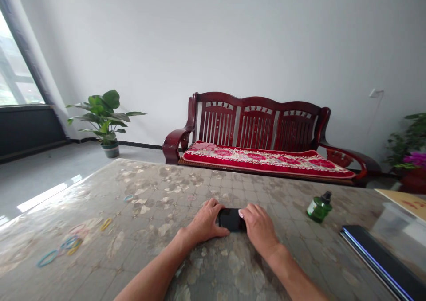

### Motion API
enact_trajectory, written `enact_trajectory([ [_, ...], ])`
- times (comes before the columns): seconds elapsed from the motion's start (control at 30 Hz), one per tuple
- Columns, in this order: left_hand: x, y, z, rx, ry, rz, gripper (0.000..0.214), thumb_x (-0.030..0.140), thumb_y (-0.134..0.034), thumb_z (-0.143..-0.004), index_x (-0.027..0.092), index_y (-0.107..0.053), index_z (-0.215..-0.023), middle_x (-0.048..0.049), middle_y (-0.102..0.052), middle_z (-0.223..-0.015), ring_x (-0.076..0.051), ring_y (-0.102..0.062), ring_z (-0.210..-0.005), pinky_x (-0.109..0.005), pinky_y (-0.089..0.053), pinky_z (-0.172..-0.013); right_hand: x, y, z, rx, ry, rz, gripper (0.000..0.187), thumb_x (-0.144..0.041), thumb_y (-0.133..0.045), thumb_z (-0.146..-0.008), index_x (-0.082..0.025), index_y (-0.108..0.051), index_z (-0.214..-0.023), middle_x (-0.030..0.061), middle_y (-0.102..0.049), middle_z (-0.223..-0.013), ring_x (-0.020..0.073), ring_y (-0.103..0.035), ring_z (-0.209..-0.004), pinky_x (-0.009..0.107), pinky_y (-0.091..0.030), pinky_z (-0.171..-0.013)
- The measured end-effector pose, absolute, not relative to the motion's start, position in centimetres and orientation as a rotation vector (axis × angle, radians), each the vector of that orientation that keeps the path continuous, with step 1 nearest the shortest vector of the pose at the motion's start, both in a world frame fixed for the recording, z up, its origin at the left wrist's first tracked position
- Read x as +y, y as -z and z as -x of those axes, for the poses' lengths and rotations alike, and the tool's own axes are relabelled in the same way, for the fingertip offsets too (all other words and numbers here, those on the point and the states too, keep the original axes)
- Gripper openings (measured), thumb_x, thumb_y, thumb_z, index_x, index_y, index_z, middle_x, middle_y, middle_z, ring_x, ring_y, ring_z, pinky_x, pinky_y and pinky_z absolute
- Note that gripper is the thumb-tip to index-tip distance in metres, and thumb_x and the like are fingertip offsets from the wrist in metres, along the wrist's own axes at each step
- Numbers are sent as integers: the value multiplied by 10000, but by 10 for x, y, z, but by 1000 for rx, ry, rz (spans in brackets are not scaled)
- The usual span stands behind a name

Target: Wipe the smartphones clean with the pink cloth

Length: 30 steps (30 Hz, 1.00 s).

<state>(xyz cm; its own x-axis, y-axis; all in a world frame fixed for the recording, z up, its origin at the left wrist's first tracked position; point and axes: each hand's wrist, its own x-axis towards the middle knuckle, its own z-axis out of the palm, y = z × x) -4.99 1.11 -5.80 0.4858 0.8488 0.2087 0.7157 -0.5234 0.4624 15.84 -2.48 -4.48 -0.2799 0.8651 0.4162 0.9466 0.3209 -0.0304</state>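
A black smartphone (pixel 231 220) lies flat on the patterned tablecloth (pixel 159 256), its dark screen facing up. My left hand (pixel 209 221) grips the phone's left end, with the thumb along the near edge and the fingers at the far edge. Over its right end, my right hand (pixel 259 225) has its fingers closed and pressed together. A small pale pink bit (pixel 240 213) shows at those fingertips against the screen. What it is cannot be made out, as the fingers cover most of it.
Several coloured rubber bands (pixel 71 243) lie on the left of the table. To the right stand a green bottle (pixel 319 208) with a black cap, a dark flat case (pixel 382 256) and a clear plastic box (pixel 396 225). Beyond the table are a wooden bench (pixel 254 119) and a potted plant (pixel 108 115).
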Motion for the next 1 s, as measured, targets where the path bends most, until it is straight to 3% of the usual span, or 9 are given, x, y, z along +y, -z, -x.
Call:
enact_trajectory([
  [0.17,13,62,49,1312,-661,-2424,606,414,-821,-590,182,-625,-1115,-80,-559,-1084,-270,-561,-1005,-356,-476,-913,-33,50,-187,-2122,373,1676,233,-138,-484,-957,-234,-666,-849,39,-597,-798,205,-528,-812,330,-352,-736],
  [0.53,13,64,48,1275,-752,-2413,533,369,-816,-572,182,-641,-1040,-73,-560,-1032,-268,-568,-971,-363,-482,-895,-49,52,-154,-2211,340,1497,188,-118,-534,-938,-242,-673,-909,22,-621,-860,203,-522,-840,321,-353,-749],
  [0.8,12,66,50,1258,-747,-2404,566,365,-811,-590,167,-640,-1093,-84,-563,-1057,-277,-567,-992,-374,-475,-910,-50,49,-188,-2103,382,1643,214,-110,-522,-928,-220,-663,-810,35,-599,-806,209,-500,-816,334,-341,-742],
  [1.0,12,64,48,1260,-765,-2386,532,331,-803,-596,175,-644,-1079,-81,-567,-1052,-278,-570,-994,-377,-473,-915,-56,53,-157,-2186,315,1518,197,-124,-524,-938,-228,-669,-855,27,-598,-833,194,-500,-825,311,-341,-741],
])
